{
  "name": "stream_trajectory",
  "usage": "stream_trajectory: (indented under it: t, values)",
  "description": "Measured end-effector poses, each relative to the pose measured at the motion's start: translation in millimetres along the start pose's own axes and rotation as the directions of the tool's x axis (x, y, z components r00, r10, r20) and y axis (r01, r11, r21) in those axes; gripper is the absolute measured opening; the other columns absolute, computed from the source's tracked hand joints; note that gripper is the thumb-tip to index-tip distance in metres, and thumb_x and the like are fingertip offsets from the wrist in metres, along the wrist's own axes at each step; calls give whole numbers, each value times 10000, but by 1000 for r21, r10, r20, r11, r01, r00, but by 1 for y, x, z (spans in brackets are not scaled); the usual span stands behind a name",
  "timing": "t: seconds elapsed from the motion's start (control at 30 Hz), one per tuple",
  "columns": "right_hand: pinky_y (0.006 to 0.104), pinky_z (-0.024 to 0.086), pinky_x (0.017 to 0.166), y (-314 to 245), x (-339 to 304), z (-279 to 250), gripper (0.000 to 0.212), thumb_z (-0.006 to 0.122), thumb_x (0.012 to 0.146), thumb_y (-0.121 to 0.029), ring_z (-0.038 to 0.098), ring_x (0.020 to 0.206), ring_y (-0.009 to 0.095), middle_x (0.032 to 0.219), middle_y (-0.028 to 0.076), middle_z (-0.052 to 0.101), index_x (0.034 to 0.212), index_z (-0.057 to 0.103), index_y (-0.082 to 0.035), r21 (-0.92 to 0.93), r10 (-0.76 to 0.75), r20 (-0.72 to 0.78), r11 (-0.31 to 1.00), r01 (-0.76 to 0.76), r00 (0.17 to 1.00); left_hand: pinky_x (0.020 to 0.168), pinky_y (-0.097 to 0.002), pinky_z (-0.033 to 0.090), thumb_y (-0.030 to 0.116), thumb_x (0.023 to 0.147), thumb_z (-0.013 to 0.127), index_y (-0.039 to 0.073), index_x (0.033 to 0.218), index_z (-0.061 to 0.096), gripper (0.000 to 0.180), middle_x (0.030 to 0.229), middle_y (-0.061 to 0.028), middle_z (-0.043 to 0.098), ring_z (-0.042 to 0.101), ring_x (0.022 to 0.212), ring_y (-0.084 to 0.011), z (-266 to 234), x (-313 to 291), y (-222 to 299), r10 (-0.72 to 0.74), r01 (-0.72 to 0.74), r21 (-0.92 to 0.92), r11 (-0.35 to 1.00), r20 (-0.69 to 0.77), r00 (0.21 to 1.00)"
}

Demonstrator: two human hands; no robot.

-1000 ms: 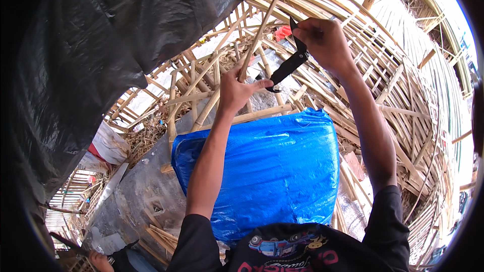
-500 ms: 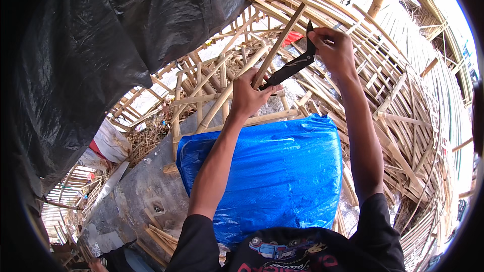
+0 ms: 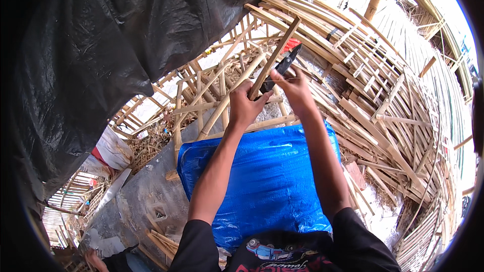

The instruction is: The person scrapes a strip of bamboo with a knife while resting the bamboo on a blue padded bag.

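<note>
The left hand [image 3: 245, 104] has its fingers clamped round a bamboo strip [image 3: 275, 56] that slants up and away, above the blue tarp [image 3: 267, 181]. Just beside it the right hand [image 3: 294, 86] has its fingers closed on a dark knife [image 3: 282, 67], whose blade lies against the strip, with stacked bamboo lattice panels [image 3: 373, 85] behind.

Blue tarp [image 3: 267, 181] spread over my lap, black plastic sheet [image 3: 111, 45] hanging at my left, stacked bamboo lattice frames [image 3: 383, 85] ahead and right, grey concrete slab [image 3: 136, 196] below left, white sack [image 3: 113, 148] beyond.
</note>
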State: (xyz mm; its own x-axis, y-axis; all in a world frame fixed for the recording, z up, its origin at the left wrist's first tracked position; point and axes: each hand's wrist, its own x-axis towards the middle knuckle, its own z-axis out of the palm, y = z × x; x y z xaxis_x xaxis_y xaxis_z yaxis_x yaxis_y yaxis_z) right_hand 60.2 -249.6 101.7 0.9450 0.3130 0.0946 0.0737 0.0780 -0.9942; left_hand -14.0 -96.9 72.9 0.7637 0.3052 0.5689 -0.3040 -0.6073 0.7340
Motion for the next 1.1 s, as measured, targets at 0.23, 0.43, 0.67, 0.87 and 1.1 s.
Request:
stream_trajectory:
  t: [0.23, 0.43, 0.67, 0.87, 1.1]
  values:
    - [310, 541, 715, 75, -7, 8, 335, 746, 933, -194, 599, 817, 152, 980, 64, 616, 1166, 580, -20, 748, 194, 66, 639, -177, 979, 567, -351, 509, 411, 803, 865, 17, 940, 706, 447, 655, -66, 680, 662, 599, -170, -9, 9, 28, -207, 178, 133, 975, 245, 947]
    - [333, 545, 709, 78, -21, -44, 201, 645, 1010, -280, 608, 793, 158, 929, 26, 582, 1097, 556, -123, 572, 205, -137, 815, -91, 969, 641, -445, 559, 505, 942, 684, -5, 1076, 656, 528, 740, -158, 708, 733, 724, -293, -5, 38, 7, -307, 265, 189, 946, 252, 918]
    - [356, 521, 751, 95, -43, -74, 187, 588, 1047, -239, 589, 809, 173, 865, 27, 553, 1160, 528, -102, 627, 106, 49, 771, -113, 993, 857, -393, 539, 328, 816, 824, -9, 1174, 556, 560, 988, -186, 706, 703, 957, -290, 10, 18, -83, -449, 395, 214, 893, 430, 783]
    - [350, 484, 733, 92, -44, -83, 361, 463, 1077, -434, 488, 725, 140, 797, -11, 477, 1107, 555, -86, 786, -1, 305, 565, -252, 952, 683, -316, 538, 199, 923, 731, 10, 1115, 621, 291, 901, -83, 706, 681, 707, -146, 25, 7, -111, -409, 317, 265, 911, 473, 780]
    - [323, 457, 690, 83, -49, -89, 371, 418, 1087, -454, 424, 655, 100, 760, -27, 418, 1091, 529, -100, 850, -186, 450, 390, -354, 874, 662, -303, 557, 230, 986, 662, -29, 1117, 625, 292, 889, -82, 697, 676, 678, -150, 10, 1, -123, -534, 377, 380, 845, 560, 633]
